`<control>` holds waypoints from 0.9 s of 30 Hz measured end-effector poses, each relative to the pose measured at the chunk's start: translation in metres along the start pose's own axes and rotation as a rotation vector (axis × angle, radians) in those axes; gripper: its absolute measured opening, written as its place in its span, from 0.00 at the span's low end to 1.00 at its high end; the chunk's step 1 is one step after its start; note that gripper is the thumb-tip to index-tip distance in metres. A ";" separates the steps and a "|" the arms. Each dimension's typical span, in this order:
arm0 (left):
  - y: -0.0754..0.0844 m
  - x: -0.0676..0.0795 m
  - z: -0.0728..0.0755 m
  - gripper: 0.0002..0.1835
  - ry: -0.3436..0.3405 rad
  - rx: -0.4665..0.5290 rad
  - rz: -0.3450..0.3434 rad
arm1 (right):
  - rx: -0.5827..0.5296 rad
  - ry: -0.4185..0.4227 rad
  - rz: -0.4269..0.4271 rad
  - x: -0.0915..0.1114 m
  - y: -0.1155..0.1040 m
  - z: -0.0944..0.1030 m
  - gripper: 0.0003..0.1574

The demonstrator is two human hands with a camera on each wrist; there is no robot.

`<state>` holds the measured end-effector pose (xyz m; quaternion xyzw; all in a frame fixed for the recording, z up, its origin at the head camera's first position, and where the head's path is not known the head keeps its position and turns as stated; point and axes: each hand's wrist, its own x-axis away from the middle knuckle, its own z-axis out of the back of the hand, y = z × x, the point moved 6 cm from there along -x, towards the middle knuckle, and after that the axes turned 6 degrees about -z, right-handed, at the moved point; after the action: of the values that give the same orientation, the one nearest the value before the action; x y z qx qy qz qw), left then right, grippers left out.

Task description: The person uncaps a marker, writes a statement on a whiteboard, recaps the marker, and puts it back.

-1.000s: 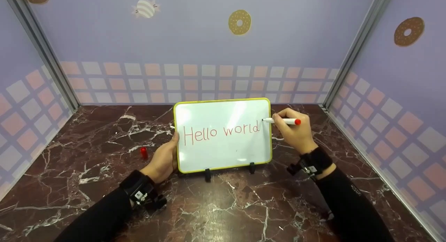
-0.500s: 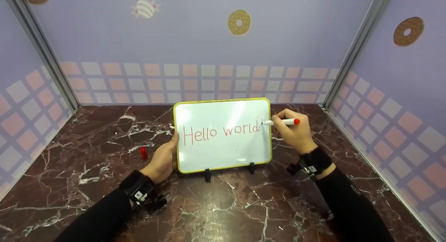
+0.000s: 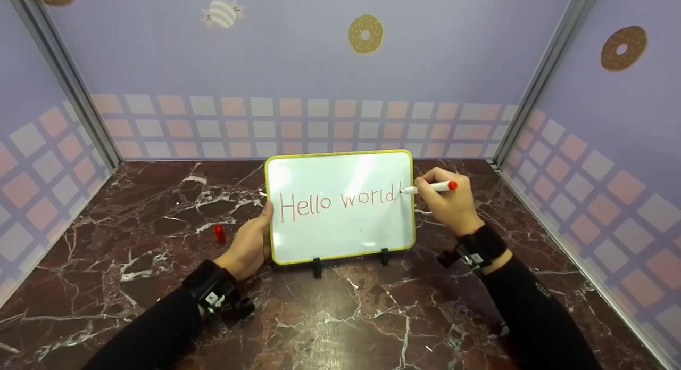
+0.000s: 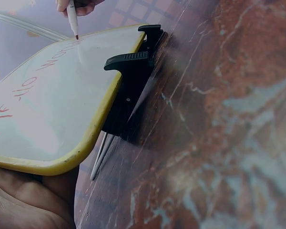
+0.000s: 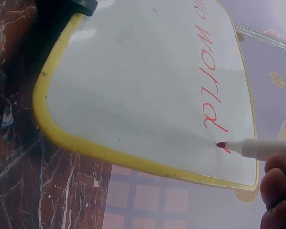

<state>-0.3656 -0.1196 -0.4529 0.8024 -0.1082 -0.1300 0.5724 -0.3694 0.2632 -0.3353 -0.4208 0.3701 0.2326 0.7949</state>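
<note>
A small whiteboard (image 3: 330, 231) with a yellow frame leans on a black stand (image 4: 126, 95), its face toward me. Red handwriting across it reads "Hello world", followed by a short upright stroke. My left hand (image 3: 249, 246) grips the board's left edge, thumb at the front rim and fingers behind, mostly hidden. Between the thumb and fingers of my right hand (image 3: 449, 202) is a white marker (image 3: 439, 186) with a red end. Its dark red tip (image 5: 221, 145) is at the board just right of the "d" in the right wrist view.
A red marker cap (image 3: 219, 233) stands on the dark marbled table (image 3: 340, 317), left of the board. Patterned lilac walls (image 3: 298, 50) enclose the table at the back and both sides, with metal posts (image 3: 548, 66) at the corners.
The marker tip has moved down slightly at the right of "world", leaving a short red vertical stroke. My left hand and the board have stayed in place.
</note>
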 end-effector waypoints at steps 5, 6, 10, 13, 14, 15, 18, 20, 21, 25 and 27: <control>-0.001 0.000 0.001 0.43 0.018 0.004 0.006 | -0.008 -0.004 -0.009 0.000 0.001 0.000 0.11; -0.001 -0.001 0.002 0.43 0.024 0.007 0.009 | -0.010 -0.005 -0.011 0.000 0.002 0.000 0.11; -0.001 0.000 0.002 0.43 0.030 0.006 0.009 | -0.018 -0.007 -0.006 0.000 -0.004 0.001 0.12; -0.001 0.000 0.001 0.42 0.032 0.011 0.012 | -0.027 -0.006 0.011 0.000 -0.019 0.003 0.12; -0.001 0.000 0.001 0.42 0.032 0.013 0.013 | -0.028 -0.005 0.015 -0.001 -0.025 0.004 0.12; -0.001 0.000 0.001 0.41 0.034 0.015 0.014 | -0.030 -0.004 0.016 -0.001 -0.029 0.004 0.12; 0.000 0.000 0.000 0.40 0.029 0.023 0.014 | -0.029 -0.003 0.014 -0.001 -0.037 0.006 0.12; 0.000 0.000 0.000 0.40 0.028 0.023 0.014 | -0.028 -0.003 0.014 -0.001 -0.038 0.006 0.13; 0.000 0.000 0.000 0.40 0.026 0.025 0.013 | -0.027 -0.004 0.015 -0.001 -0.037 0.006 0.13; 0.000 0.000 -0.001 0.40 0.013 0.025 0.006 | -0.023 -0.006 0.020 -0.001 -0.023 0.003 0.12; 0.000 0.000 -0.001 0.40 0.007 0.026 0.001 | -0.016 -0.011 0.018 0.000 -0.013 0.002 0.13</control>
<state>-0.3654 -0.1189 -0.4525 0.8100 -0.1083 -0.1257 0.5624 -0.3602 0.2577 -0.3281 -0.4225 0.3676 0.2448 0.7915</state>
